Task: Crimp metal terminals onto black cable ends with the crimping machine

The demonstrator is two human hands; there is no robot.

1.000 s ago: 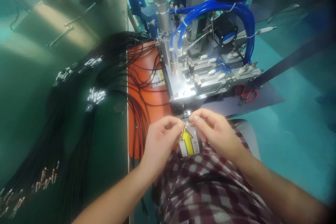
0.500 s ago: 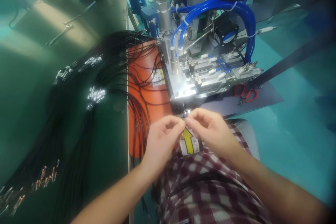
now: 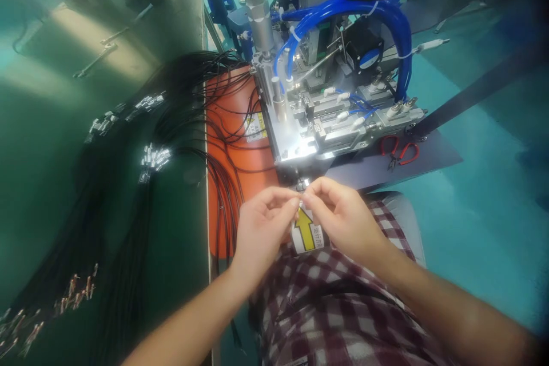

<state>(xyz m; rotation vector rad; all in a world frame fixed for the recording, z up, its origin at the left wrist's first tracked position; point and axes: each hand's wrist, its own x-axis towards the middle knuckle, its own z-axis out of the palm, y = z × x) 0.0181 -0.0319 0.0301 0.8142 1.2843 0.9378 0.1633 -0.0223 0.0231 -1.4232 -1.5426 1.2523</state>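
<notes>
My left hand (image 3: 266, 223) and my right hand (image 3: 341, 209) meet fingertip to fingertip in front of the machine (image 3: 295, 143). Both are closed in a pinch, thumb against forefinger. Whatever lies between the fingertips is too small to make out. Just beyond them is a small metal part (image 3: 303, 184) at the machine's front edge. Below the fingertips shows a white label with a yellow arrow (image 3: 305, 230), partly covered by both hands.
Bundles of black cables (image 3: 184, 74) with shiny metal ends lie on the green table (image 3: 180, 274) and across the orange surface (image 3: 257, 160). Blue air hoses (image 3: 343, 8) arch over the machine. Red-handled pliers (image 3: 398, 154) lie on the grey plate at right.
The fingertips have come closer together, the left ones shifting slightly. The whole view has moved a little, so the machine sits slightly further left.
</notes>
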